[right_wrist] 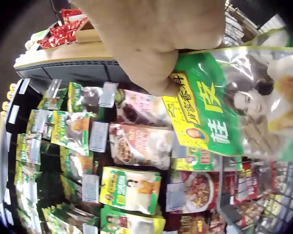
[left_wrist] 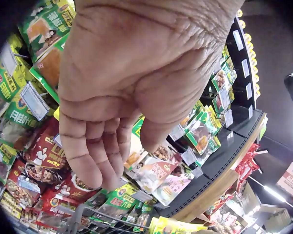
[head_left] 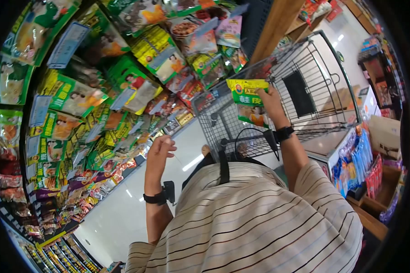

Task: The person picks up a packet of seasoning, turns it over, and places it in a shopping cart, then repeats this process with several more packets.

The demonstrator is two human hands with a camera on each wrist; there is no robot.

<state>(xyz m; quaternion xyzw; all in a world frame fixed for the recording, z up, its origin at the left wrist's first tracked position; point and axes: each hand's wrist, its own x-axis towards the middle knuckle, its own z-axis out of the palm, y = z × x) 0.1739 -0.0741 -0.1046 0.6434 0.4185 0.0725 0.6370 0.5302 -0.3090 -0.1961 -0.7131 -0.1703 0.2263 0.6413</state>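
My right hand point(head_left: 273, 105) pinches a green and yellow spice packet point(head_left: 248, 101) by its upper edge, over the wire shopping cart point(head_left: 223, 136). In the right wrist view the packet point(right_wrist: 239, 102) shows large Chinese lettering, a printed portrait and brown sticks through a clear part. Thumb and fingers overlap its edge there. My left hand point(head_left: 160, 152) hangs in the air before the shelves, its fingers loosely bent and holding nothing. Seen from the left wrist, that hand point(left_wrist: 132, 73) has its palm to the camera, with hanging packets behind it.
Racks of hanging spice packets point(head_left: 73, 93) with price tags point(head_left: 68, 43) fill the left side. A wooden shelf end point(head_left: 275, 29) stands behind the cart. On the right are blue packaged goods point(head_left: 357, 152) and a cardboard box point(head_left: 382, 135). Pale glossy floor point(head_left: 118, 218) lies below.
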